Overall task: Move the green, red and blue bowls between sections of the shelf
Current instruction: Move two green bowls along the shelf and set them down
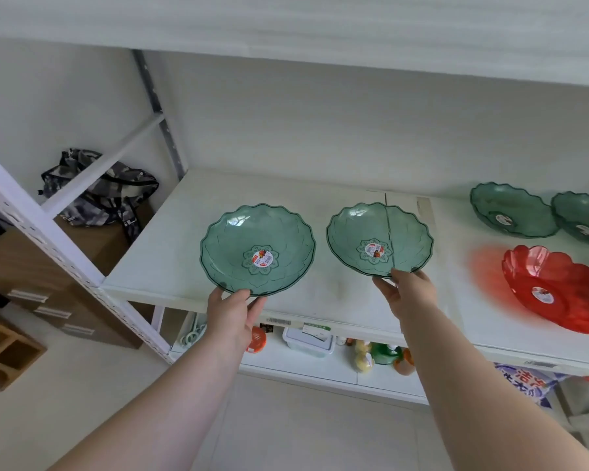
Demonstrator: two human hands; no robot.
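Note:
Two clear green scalloped bowls with stickers in their centres are over the left section of the white shelf [170, 253]. My left hand [233, 314] grips the near rim of the left green bowl [257, 249]. The near rim of the right green bowl [380, 239] is pinched by my right hand [407, 297]; this bowl sits over the seam between sections. Two more green bowls [510, 210] [583, 217] stand at the back of the right section, apart from my hands. A red bowl [558, 287] lies in front of them. No blue bowl is in view.
A lower shelf [320, 365] holds a white box, a red-lidded jar and small bottles. Left of the shelf post [48, 232] are a camouflage bag [102, 192] on brown cartons and a wooden crate [7, 351] on the floor. A printed sack [527, 382] hangs at lower right.

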